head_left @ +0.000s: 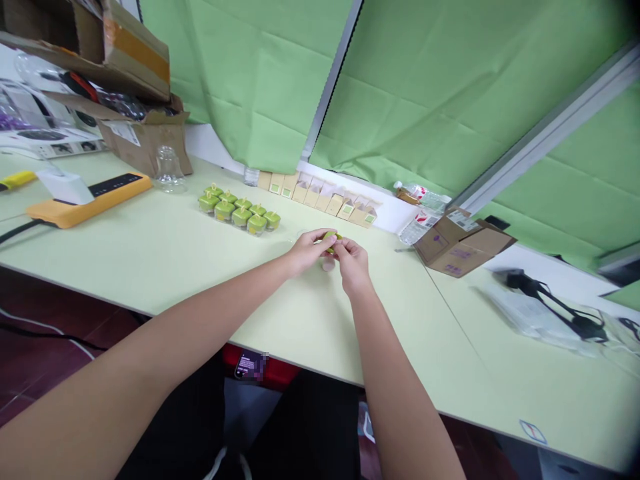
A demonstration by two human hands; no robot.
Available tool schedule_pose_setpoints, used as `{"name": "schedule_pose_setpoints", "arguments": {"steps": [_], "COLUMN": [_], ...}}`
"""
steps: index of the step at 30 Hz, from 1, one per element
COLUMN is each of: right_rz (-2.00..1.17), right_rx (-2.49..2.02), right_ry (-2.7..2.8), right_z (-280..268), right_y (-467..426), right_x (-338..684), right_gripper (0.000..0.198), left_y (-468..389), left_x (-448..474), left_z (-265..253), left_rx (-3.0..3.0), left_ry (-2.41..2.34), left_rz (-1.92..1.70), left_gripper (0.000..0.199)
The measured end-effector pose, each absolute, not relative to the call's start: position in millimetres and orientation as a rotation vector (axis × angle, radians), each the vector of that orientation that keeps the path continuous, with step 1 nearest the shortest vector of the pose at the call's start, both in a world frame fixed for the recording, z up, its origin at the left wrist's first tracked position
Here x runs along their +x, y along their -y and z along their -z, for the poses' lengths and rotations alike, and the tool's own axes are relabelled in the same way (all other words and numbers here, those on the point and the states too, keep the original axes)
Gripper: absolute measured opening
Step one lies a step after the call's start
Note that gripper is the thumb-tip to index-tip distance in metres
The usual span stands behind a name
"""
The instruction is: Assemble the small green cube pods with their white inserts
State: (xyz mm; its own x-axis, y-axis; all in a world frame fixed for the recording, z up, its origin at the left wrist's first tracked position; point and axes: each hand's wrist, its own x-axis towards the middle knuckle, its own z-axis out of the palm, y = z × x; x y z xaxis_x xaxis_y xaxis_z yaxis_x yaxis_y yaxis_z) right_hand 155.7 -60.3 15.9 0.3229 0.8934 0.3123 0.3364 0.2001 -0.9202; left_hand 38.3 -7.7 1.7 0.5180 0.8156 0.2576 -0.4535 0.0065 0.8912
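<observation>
Over the table (300, 307), my left hand (306, 252) and my right hand (353, 262) meet, fingers pinched around a small green lid (331, 235). Its colour matches the green tops on the grouped containers; fingers cover much of it. Just below my fingertips is a small, round, pale pinkish piece (328, 265), too small to identify. To the left of my hands stand several small clear containers with green lids (241, 216), set close together in two rows. A faint clear item (295, 236) lies beside my left hand, partly hidden.
Small cardboard boxes (313, 193) line the back edge. An orange power strip (90, 203), a clear plastic cup (169, 170) and cardboard boxes (145, 137) are on the left. Rightward are plastic bottles (420, 197), an open carton (457, 247) and a black strap-like item (555, 303).
</observation>
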Motion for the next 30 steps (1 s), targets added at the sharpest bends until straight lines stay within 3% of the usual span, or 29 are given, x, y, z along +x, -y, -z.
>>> {"name": "schedule_pose_setpoints", "arguments": {"steps": [8, 15, 30], "right_rz": [-0.797, -0.818, -0.799], "right_rx": [-1.106, -1.018, -1.044], "right_ry": [0.893, 0.668, 0.584], "right_z": [-33, -29, -24], "right_y": [69, 63, 64], "right_x": [165, 173, 174], "right_gripper": [0.021, 0.012, 0.034], "left_y": [-3, 3, 4], "left_x": [31, 32, 32], "left_z": [-5, -2, 0], "left_rx": [1.117, 1.174, 1.277], "left_ry": [-0.485, -0.508, -0.528], "left_rz": [-1.099, -1.079, -1.068], "left_gripper": [0.028, 0.03, 0.034]}}
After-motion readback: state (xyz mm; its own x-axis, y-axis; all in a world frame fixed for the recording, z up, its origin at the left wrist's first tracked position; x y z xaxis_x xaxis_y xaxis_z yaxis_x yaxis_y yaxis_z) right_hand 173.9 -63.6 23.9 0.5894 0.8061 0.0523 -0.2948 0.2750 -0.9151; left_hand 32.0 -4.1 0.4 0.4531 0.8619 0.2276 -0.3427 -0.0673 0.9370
